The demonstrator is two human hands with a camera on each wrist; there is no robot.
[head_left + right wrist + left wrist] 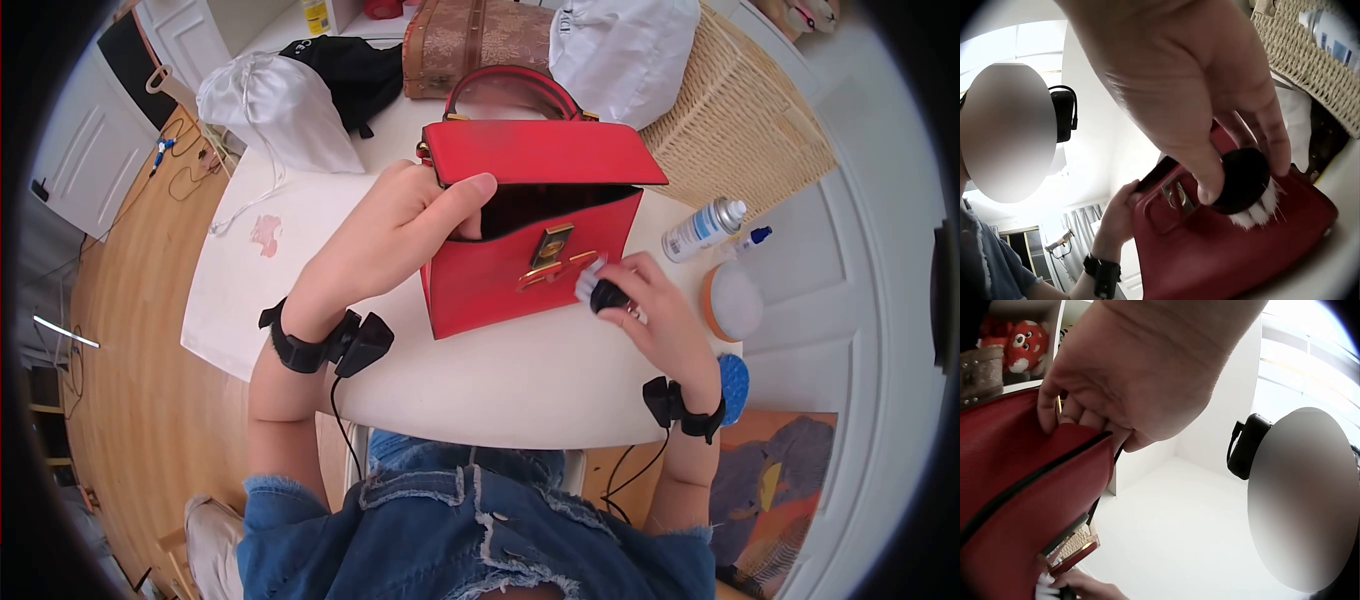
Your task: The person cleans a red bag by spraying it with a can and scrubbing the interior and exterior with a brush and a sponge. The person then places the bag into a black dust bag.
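Observation:
A red handbag [478, 295] stands on the white table with its flap raised and its mouth gaping. My left hand [395, 230] grips its left upper edge, and in the left wrist view the fingers curl over the red side panel [1019, 550]. Between thumb and fingers, my right hand [668, 318] pinches a small round brush [1244, 178] with a black grip and white bristles. The bristles [1255, 215] lie against the bag's front, to the right of the gold clasp [550, 248] in the head view. The bag's dark inside is mostly hidden.
Right of the bag are a spray can [703, 230], a blue-capped bottle [757, 237], a round tub [735, 300] and a blue scrubbing pad [734, 388]. Behind stand a wicker basket [745, 110], a brown patterned case [470, 45] and white dust bags [275, 110].

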